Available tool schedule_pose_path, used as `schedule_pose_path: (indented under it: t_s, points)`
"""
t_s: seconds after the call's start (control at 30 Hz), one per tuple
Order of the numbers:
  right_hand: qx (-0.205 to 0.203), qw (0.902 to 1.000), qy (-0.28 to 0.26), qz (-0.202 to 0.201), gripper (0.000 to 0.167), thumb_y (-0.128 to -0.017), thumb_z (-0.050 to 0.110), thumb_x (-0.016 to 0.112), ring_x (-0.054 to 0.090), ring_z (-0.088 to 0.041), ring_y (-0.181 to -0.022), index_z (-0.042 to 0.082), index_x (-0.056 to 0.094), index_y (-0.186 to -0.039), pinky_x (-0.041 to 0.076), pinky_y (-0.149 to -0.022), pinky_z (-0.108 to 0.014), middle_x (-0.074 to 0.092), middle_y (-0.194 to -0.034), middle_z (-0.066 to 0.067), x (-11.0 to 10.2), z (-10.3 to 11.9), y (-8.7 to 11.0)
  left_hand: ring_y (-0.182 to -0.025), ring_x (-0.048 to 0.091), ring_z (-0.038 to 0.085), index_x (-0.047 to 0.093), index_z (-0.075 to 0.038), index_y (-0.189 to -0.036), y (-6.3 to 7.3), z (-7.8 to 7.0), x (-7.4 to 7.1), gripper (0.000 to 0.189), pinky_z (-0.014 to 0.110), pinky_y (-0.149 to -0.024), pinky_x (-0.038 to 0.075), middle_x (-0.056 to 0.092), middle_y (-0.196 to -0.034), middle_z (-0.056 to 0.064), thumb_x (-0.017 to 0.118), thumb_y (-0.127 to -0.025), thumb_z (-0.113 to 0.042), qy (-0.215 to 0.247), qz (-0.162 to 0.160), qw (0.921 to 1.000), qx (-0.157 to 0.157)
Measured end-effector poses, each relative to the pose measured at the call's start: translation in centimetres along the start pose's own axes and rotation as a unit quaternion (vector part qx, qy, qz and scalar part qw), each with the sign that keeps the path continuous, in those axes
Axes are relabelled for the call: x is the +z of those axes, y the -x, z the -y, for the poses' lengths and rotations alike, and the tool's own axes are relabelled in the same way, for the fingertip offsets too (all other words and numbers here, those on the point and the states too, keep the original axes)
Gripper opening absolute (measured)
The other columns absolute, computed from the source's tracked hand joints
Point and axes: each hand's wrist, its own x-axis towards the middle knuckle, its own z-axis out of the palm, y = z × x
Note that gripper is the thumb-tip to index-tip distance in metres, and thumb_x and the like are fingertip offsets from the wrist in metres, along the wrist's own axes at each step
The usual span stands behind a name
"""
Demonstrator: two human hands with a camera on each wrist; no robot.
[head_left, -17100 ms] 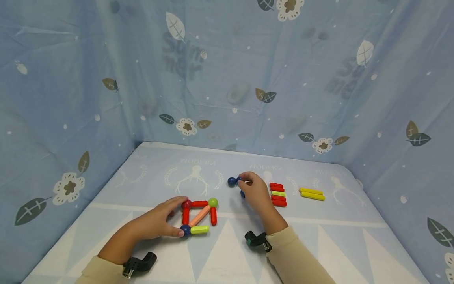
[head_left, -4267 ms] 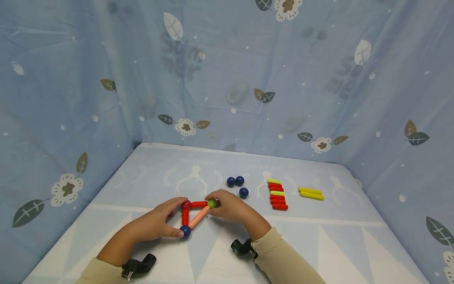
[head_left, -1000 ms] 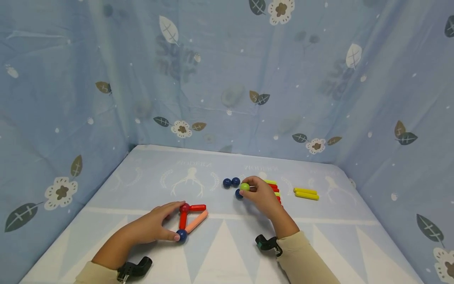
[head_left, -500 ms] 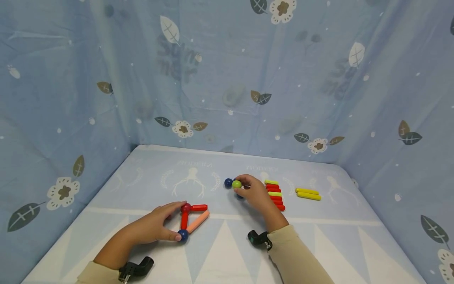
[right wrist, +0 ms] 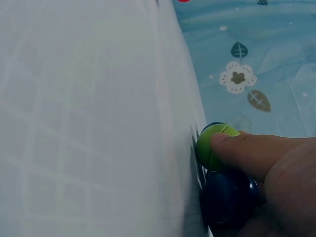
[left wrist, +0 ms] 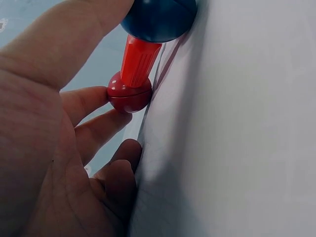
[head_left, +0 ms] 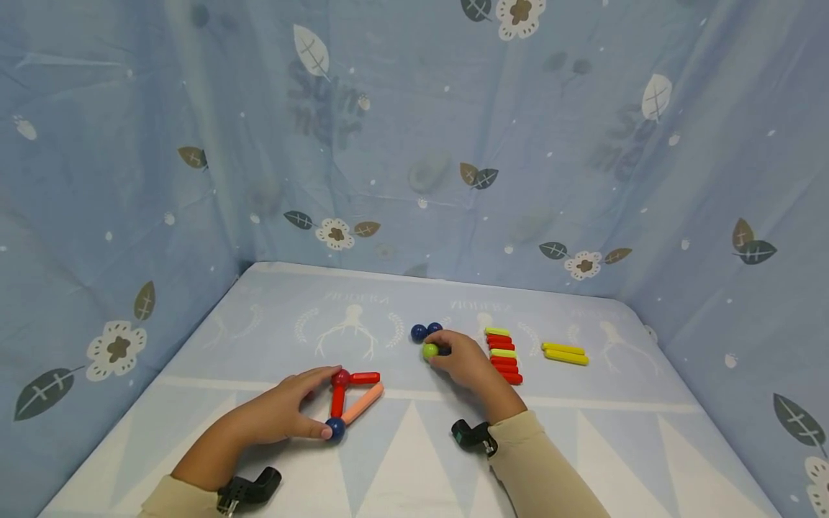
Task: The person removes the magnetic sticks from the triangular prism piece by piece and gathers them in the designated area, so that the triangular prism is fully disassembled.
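Observation:
My left hand [head_left: 278, 409] holds a small magnetic ball-and-stick frame on the table, thumb against its blue ball [head_left: 335, 429] and a fingertip on its red ball [head_left: 340, 378]. A red rod [head_left: 338, 401] joins these balls. Another red rod [head_left: 365, 378] and an orange rod [head_left: 363, 404] stick out rightward, their far ends apart. My right hand [head_left: 463, 363] pinches a lime-green ball [head_left: 430, 351] low at the table. Beside it in the right wrist view is a dark blue ball [right wrist: 227, 197], mostly hidden by the hand in the head view.
Two blue balls [head_left: 419, 332] sit just behind the right hand. Right of it lies a row of short red and lime rods [head_left: 502, 354]. Two yellow rods [head_left: 565, 354] lie farther right. Patterned blue cloth [head_left: 414, 144] surrounds the table at the back and sides.
The lime-green ball has left the frame's corner in my right hand and now sits lower, by the blue balls. Earlier, a red and a lime rod left the frame. The left hand keeps its hold.

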Motion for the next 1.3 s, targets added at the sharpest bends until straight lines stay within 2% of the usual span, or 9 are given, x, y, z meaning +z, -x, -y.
schedule_pose_path:
  t_s: [0.27,0.43,0.57,0.7,0.9,1.07,1.2,1.3]
  points:
    - [0.001,0.9999,-0.012,0.011,0.041,-0.095,0.022,0.08,0.057,-0.028,-0.135,0.027,0.069,-0.133,0.044,-0.116,-0.052,0.066,-0.14,0.001,-0.6,0.2,0.4,-0.149,0.037,0.044,0.035,-0.021,-0.164,0.1,0.1,0.2,0.109,0.07,-0.116,0.035,0.038,-0.166,0.013,0.092,-0.077,-0.05,-0.002,0.001,1.0,-0.002]
    - [0.018,0.9993,-0.032,0.004,0.044,-0.094,0.024,0.08,0.058,-0.028,-0.132,0.024,0.067,-0.136,0.052,-0.108,-0.051,0.066,-0.139,0.001,-2.2,0.5,1.1,-0.149,0.037,0.043,0.035,-0.022,-0.164,0.1,0.0,0.2,0.108,0.07,-0.116,0.034,0.038,-0.166,0.012,0.092,-0.076,-0.05,-0.002,0.001,1.0,-0.006]
    - [0.034,0.9987,0.001,0.037,0.047,-0.091,0.023,0.084,0.062,-0.026,-0.123,0.023,0.066,-0.134,0.057,-0.099,-0.048,0.065,-0.136,-0.004,-3.0,0.5,1.4,-0.149,0.036,0.044,0.035,-0.023,-0.164,0.2,-0.1,0.2,0.109,0.07,-0.116,0.034,0.038,-0.166,0.013,0.092,-0.076,-0.05,-0.003,0.0,0.9999,-0.013]
    - [0.034,0.9969,0.037,0.061,0.039,-0.089,0.022,0.085,0.063,-0.024,-0.108,0.023,0.069,-0.125,0.059,-0.093,-0.045,0.067,-0.126,-0.005,-2.7,0.3,1.2,-0.148,0.038,0.044,0.035,-0.023,-0.165,0.3,-0.1,0.2,0.11,0.07,-0.116,0.035,0.038,-0.166,0.013,0.093,-0.075,-0.05,0.0,-0.002,0.9998,-0.02]
    - [0.048,0.998,0.027,0.03,0.03,-0.093,0.024,0.081,0.063,-0.023,-0.105,0.023,0.07,-0.121,0.057,-0.095,-0.046,0.069,-0.118,-0.002,-2.0,0.1,1.2,-0.149,0.038,0.044,0.035,-0.023,-0.165,0.3,0.0,0.2,0.11,0.07,-0.116,0.034,0.038,-0.166,0.013,0.093,-0.075,-0.05,0.006,-0.002,0.9998,-0.021]
    - [0.053,0.9984,0.013,0.015,0.037,-0.095,0.026,0.079,0.065,-0.024,-0.109,0.021,0.068,-0.13,0.058,-0.096,-0.046,0.069,-0.124,-0.004,-1.6,0.0,1.3,-0.148,0.038,0.044,0.035,-0.023,-0.164,0.3,-0.1,0.3,0.11,0.071,-0.115,0.034,0.038,-0.166,0.013,0.093,-0.075,-0.05,0.005,0.0,0.9998,-0.019]
    - [0.035,0.9994,-0.003,-0.007,0.049,-0.094,0.025,0.081,0.066,-0.024,-0.111,0.019,0.064,-0.139,0.061,-0.086,-0.04,0.066,-0.133,-0.006,-2.1,0.6,1.5,-0.146,0.041,0.042,0.035,-0.023,-0.164,0.4,-0.2,0.2,0.11,0.071,-0.114,0.035,0.039,-0.166,0.013,0.093,-0.075,-0.05,-0.001,0.002,0.9998,-0.019]
    - [-0.002,0.9997,-0.017,-0.016,0.046,-0.094,0.023,0.081,0.065,-0.022,-0.107,0.017,0.066,-0.137,0.061,-0.076,-0.035,0.067,-0.131,-0.006,-2.2,2.0,1.8,-0.146,0.04,0.042,0.035,-0.023,-0.164,0.3,-0.4,0.0,0.11,0.071,-0.115,0.035,0.039,-0.166,0.013,0.093,-0.075,-0.05,-0.003,-0.001,0.9999,-0.017]
